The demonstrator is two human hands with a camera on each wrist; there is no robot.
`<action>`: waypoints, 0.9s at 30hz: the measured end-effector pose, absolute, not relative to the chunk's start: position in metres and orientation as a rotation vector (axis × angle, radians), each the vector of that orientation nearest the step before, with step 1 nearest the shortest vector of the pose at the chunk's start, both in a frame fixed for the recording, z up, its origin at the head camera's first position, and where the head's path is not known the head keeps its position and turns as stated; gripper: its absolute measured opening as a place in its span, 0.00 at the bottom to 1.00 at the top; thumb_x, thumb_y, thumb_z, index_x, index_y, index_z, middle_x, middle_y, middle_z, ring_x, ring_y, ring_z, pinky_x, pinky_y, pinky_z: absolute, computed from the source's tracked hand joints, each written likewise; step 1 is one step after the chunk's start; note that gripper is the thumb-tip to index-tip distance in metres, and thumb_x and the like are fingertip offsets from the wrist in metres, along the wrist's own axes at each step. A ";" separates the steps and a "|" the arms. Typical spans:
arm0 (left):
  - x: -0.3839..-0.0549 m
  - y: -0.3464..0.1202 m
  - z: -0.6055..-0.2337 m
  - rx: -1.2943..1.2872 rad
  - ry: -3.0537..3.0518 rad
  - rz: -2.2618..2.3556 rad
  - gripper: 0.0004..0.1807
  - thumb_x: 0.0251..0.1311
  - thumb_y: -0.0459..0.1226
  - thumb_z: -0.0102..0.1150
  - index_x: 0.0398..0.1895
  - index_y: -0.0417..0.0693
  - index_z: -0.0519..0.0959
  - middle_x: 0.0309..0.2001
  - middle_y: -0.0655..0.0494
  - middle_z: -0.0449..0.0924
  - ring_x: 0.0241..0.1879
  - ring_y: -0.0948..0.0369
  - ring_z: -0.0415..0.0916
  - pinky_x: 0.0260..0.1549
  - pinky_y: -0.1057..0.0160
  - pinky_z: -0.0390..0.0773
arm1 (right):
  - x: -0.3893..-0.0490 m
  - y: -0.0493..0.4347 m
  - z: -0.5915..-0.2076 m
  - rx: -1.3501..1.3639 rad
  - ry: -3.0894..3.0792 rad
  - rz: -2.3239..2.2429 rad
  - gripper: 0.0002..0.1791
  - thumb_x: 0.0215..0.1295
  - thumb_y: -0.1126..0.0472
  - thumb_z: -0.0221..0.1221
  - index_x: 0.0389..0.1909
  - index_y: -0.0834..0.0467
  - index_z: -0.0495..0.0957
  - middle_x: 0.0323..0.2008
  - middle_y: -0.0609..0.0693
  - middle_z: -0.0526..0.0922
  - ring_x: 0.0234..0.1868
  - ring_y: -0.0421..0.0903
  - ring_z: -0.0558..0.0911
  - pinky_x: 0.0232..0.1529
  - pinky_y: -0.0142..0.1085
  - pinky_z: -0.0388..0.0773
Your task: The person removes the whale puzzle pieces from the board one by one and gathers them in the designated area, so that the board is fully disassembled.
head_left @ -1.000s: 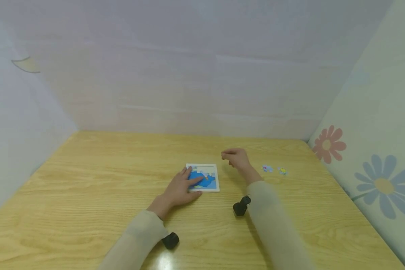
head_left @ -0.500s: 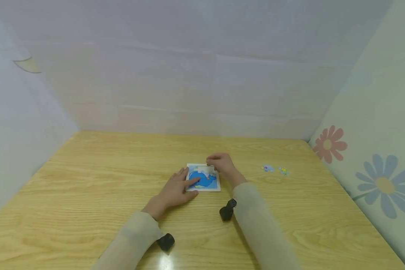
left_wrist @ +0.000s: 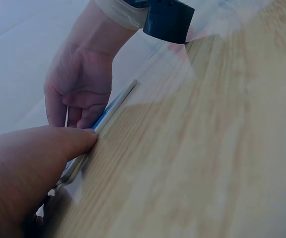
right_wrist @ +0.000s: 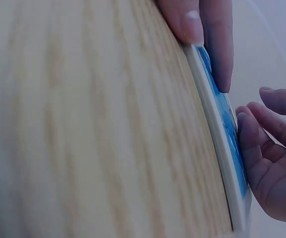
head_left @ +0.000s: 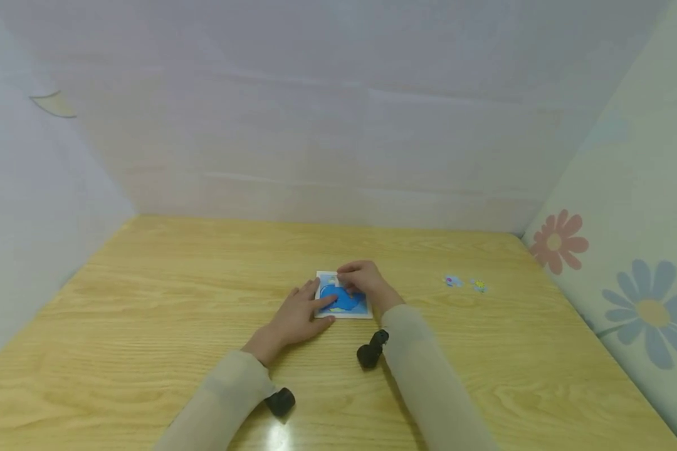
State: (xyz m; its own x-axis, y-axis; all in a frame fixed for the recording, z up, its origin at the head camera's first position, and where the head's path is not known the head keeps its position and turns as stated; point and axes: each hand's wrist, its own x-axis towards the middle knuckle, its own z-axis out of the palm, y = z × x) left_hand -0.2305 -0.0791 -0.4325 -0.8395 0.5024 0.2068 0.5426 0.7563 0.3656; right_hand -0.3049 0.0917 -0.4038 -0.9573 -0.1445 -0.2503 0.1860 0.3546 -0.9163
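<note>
A small framed jigsaw puzzle (head_left: 344, 307) with a blue whale lies flat on the table. My left hand (head_left: 296, 316) rests on its left side, fingers spread. The index finger lies straight across the picture, and the thumb touches the near edge, as the left wrist view of the puzzle (left_wrist: 106, 116) shows. Over the puzzle's far right part, my right hand (head_left: 367, 282) has its thumb and fingers bent close together at the surface. In the right wrist view its fingers (right_wrist: 252, 139) sit beside the picture. Whether a piece is between the fingertips is hidden.
Two loose puzzle pieces lie to the right of the puzzle: a light blue piece (head_left: 452, 281) and a piece with a yellow patch (head_left: 479, 285). The wooden table (head_left: 175, 300) meets pale cloth walls at the back and sides. Each wrist carries a black camera (head_left: 281, 401).
My right hand has moved left and down from beside the puzzle to over its far right part, covering much of the pale gap. My left hand has stayed on the puzzle.
</note>
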 end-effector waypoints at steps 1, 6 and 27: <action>-0.230 -0.079 -0.432 -0.852 -2.848 -0.644 0.27 0.56 0.52 0.47 0.58 0.53 0.67 0.62 0.37 0.48 0.61 0.46 0.44 0.53 0.44 0.47 | -0.305 0.091 -0.405 0.034 2.335 -1.628 0.13 0.54 0.64 0.57 0.41 0.62 0.78 0.29 0.52 0.79 0.23 0.43 0.75 0.25 0.32 0.73; -0.228 -0.077 -0.431 -0.846 -2.848 -0.653 0.27 0.56 0.52 0.48 0.58 0.53 0.67 0.62 0.38 0.48 0.61 0.45 0.45 0.53 0.44 0.47 | -0.304 0.089 -0.409 0.033 2.373 -1.600 0.12 0.54 0.63 0.57 0.39 0.62 0.78 0.27 0.51 0.78 0.22 0.42 0.73 0.23 0.31 0.71; -0.221 -0.076 -0.427 -0.825 -2.837 -0.695 0.26 0.55 0.51 0.49 0.56 0.51 0.68 0.62 0.38 0.49 0.61 0.45 0.45 0.53 0.44 0.47 | -0.298 0.085 -0.408 -0.005 2.487 -1.465 0.11 0.57 0.62 0.55 0.39 0.62 0.79 0.17 0.50 0.73 0.15 0.41 0.69 0.17 0.30 0.67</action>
